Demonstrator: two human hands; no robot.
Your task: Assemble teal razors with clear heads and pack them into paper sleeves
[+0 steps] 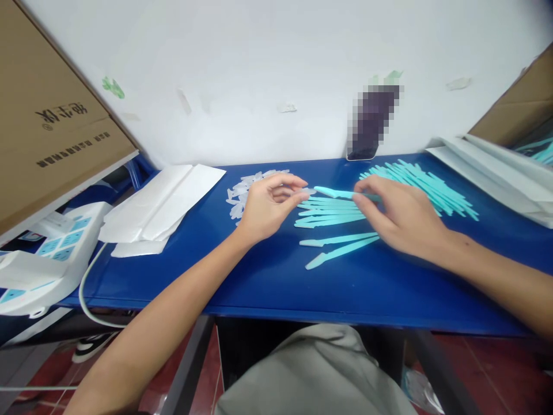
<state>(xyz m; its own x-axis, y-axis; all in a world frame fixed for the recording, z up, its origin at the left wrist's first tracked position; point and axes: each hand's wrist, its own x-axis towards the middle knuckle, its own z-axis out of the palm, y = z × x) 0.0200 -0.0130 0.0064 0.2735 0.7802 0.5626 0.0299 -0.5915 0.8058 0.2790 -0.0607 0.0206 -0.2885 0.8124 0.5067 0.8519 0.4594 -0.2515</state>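
Observation:
Between finger and thumb, my left hand (268, 206) pinches a small translucent cap (308, 191). My right hand (400, 213) is closed on a turquoise eyebrow razor (334, 193), its blade end pointing left at the cap, with a small gap or bare contact between them. Below the two hands lies a row of similar turquoise razors (330, 219), two of them set apart nearer the front. A heap of loose translucent caps (239, 189) sits behind my left hand and is partly hidden by it. Beyond my right hand is a larger pile of turquoise razors (436, 187).
White paper sheets (162, 202) lie on the blue table (259, 288) at left, beside a white device with blue keys (64, 248) and a cable. A phone (374, 124) leans on the wall. Cardboard boxes (56, 115) flank both sides; white packaging (496, 178) lies at right.

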